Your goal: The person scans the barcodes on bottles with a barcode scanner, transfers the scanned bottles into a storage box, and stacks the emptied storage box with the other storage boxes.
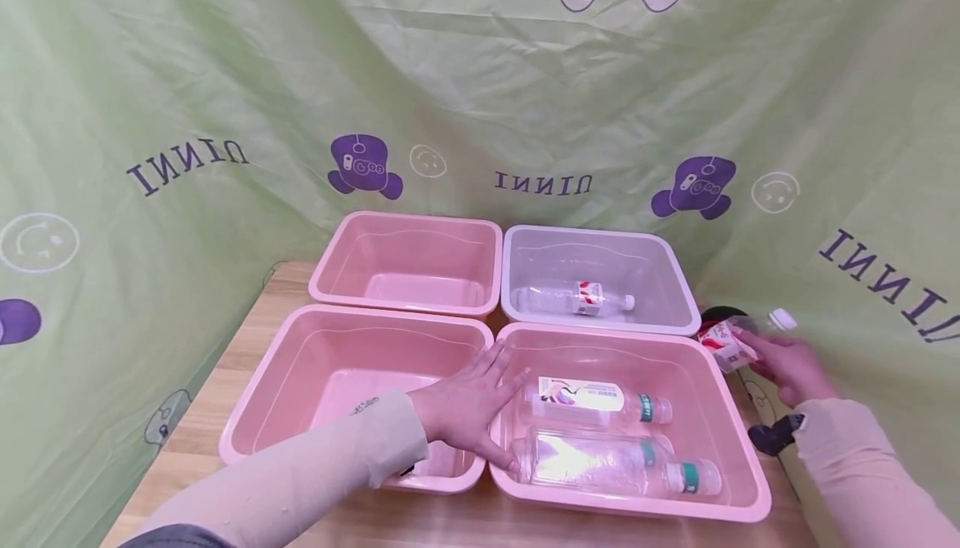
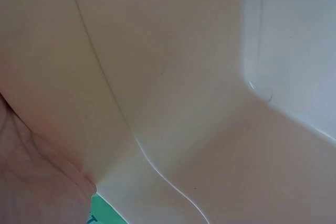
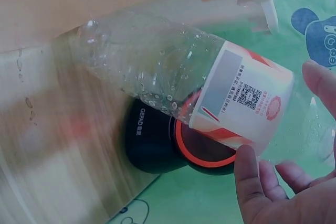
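Note:
My right hand [image 1: 791, 367] holds a clear plastic bottle [image 1: 727, 346] with a red-and-white label and white cap, just beyond the right rims of the bins. In the right wrist view, thumb and fingers lie on either side of the bottle [image 3: 152, 61] near its label, and droplets cling to its plastic. My left hand [image 1: 468, 405] rests with spread fingers over the adjoining rims of two front pink bins. Inside the front right pink bin [image 1: 630, 505] lie several clear bottles, one with a white label [image 1: 581, 394]. The left wrist view mostly shows a smooth bin wall [image 2: 173, 77].
Behind it, a pale lavender bin [image 1: 678, 281] contains a similar red-labelled bottle [image 1: 588, 298]. Two more pink bins, front left [image 1: 258, 411] and back left [image 1: 405, 308], stand alongside. A black object with an orange ring [image 3: 152, 135] sits at the wooden table's [image 3: 63, 145] right edge, near a green curtain.

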`<state>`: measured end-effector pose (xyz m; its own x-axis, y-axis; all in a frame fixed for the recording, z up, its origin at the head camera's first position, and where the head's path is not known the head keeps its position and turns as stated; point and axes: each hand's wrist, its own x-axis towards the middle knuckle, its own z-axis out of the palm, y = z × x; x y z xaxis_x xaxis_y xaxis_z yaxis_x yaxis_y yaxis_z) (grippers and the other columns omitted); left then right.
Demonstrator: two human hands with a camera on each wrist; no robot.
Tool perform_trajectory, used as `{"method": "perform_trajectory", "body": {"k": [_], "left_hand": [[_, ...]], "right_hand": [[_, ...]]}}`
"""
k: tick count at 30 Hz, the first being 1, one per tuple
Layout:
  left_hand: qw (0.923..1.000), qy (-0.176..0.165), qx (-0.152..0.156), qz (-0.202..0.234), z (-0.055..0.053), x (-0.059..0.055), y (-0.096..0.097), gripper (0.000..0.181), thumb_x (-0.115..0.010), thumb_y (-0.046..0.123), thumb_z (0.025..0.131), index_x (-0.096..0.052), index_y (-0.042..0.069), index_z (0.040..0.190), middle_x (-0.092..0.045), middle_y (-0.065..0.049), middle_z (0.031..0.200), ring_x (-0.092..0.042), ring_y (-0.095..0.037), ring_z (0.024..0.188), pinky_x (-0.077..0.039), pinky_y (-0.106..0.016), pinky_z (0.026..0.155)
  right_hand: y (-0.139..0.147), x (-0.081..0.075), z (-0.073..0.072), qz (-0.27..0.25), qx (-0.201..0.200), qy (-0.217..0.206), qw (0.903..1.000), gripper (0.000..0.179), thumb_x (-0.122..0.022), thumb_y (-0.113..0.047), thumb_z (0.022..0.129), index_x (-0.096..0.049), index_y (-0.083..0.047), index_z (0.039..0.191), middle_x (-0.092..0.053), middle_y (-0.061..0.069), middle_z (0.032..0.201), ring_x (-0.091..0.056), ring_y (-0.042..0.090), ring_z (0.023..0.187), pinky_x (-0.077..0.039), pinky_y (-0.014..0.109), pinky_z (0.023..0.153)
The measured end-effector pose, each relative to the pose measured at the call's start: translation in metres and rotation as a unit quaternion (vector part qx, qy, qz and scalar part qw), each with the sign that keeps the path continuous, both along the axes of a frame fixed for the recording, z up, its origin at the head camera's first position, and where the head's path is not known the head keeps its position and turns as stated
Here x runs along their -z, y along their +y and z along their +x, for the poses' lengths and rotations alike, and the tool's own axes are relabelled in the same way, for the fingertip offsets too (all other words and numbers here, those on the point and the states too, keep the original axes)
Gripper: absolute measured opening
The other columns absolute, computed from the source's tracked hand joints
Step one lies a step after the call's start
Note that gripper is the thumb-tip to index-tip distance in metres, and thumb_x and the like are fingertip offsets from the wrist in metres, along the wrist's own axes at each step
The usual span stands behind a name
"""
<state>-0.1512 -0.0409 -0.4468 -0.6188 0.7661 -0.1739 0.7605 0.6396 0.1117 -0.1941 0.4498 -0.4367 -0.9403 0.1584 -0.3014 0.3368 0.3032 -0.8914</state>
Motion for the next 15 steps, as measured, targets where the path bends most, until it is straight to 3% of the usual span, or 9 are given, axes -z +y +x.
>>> {"method": "perform_trajectory", "body": {"k": [5, 7, 8, 10, 12, 14, 15], "left_hand": [[1.0000, 0.000, -0.002, 0.002, -0.001, 0.001, 0.001, 0.125, -0.064, 0.085, 0.077, -0.020, 0.008, 0.166, 0.005, -0.024, 0.170, 0.010, -0.037, 0.156, -0.004, -0.049, 0.126], [1.0000, -0.004, -0.003, 0.006, -0.001, 0.001, 0.001, 0.125, -0.064, 0.085, 0.077, -0.020, 0.008, 0.166, 0.004, -0.024, 0.170, 0.010, -0.037, 0.156, -0.004, -0.048, 0.126], [1.0000, -0.006, -0.003, 0.007, -0.001, 0.001, 0.000, 0.125, -0.064, 0.085, 0.077, -0.020, 0.008, 0.166, 0.004, -0.024, 0.170, 0.010, -0.037, 0.156, -0.004, -0.048, 0.126], [0.9999, -0.011, -0.005, 0.009, 0.000, 0.001, 0.000, 0.125, -0.064, 0.084, 0.078, -0.019, 0.008, 0.166, 0.002, -0.025, 0.170, 0.010, -0.037, 0.156, -0.003, -0.048, 0.126], [0.9998, -0.013, -0.006, 0.010, 0.000, 0.002, -0.001, 0.124, -0.064, 0.084, 0.078, -0.019, 0.008, 0.166, 0.001, -0.025, 0.170, 0.010, -0.037, 0.156, -0.003, -0.047, 0.126], [0.9998, -0.015, -0.007, 0.009, 0.000, 0.002, -0.001, 0.124, -0.064, 0.084, 0.078, -0.019, 0.009, 0.166, 0.001, -0.024, 0.170, 0.010, -0.036, 0.157, -0.004, -0.047, 0.126], [0.9998, -0.016, -0.007, 0.009, 0.000, 0.002, -0.001, 0.124, -0.064, 0.084, 0.078, -0.020, 0.009, 0.166, 0.001, -0.024, 0.170, 0.011, -0.036, 0.157, -0.004, -0.047, 0.126]], "right_hand": [[0.001, -0.002, 0.001, -0.047, 0.022, 0.027, 0.9983, 0.022, -0.063, -0.027, 0.105, -0.066, -0.015, 0.086, -0.066, -0.012, 0.078, -0.065, 0.003, 0.070, -0.057, 0.017, 0.068], [0.002, -0.006, 0.002, -0.020, 0.020, 0.042, 0.9987, 0.027, -0.061, -0.028, 0.105, -0.064, -0.003, 0.096, -0.065, -0.010, 0.081, -0.065, 0.002, 0.071, -0.057, 0.017, 0.069], [0.002, -0.009, 0.003, 0.003, 0.020, 0.043, 0.9989, 0.037, -0.060, -0.031, 0.106, -0.063, 0.006, 0.105, -0.067, -0.003, 0.088, -0.063, 0.000, 0.071, -0.059, 0.023, 0.077], [0.004, -0.017, 0.003, 0.053, 0.021, 0.038, 0.9977, 0.065, -0.056, -0.038, 0.106, -0.048, 0.023, 0.127, -0.065, 0.018, 0.109, -0.059, -0.003, 0.071, -0.056, 0.038, 0.096], [0.006, -0.027, 0.005, 0.102, 0.021, 0.029, 0.9941, 0.089, -0.052, -0.044, 0.107, -0.018, 0.029, 0.144, -0.048, 0.038, 0.129, -0.055, -0.005, 0.073, -0.043, 0.056, 0.110], [0.007, -0.038, 0.007, 0.123, 0.030, 0.025, 0.9917, 0.097, -0.051, -0.047, 0.106, -0.004, 0.025, 0.150, -0.025, 0.046, 0.145, -0.051, -0.005, 0.076, -0.032, 0.069, 0.111], [0.008, -0.043, 0.008, 0.129, 0.036, 0.032, 0.9905, 0.097, -0.052, -0.047, 0.105, -0.005, 0.025, 0.150, -0.023, 0.047, 0.146, -0.051, -0.002, 0.078, -0.039, 0.063, 0.109]]}}
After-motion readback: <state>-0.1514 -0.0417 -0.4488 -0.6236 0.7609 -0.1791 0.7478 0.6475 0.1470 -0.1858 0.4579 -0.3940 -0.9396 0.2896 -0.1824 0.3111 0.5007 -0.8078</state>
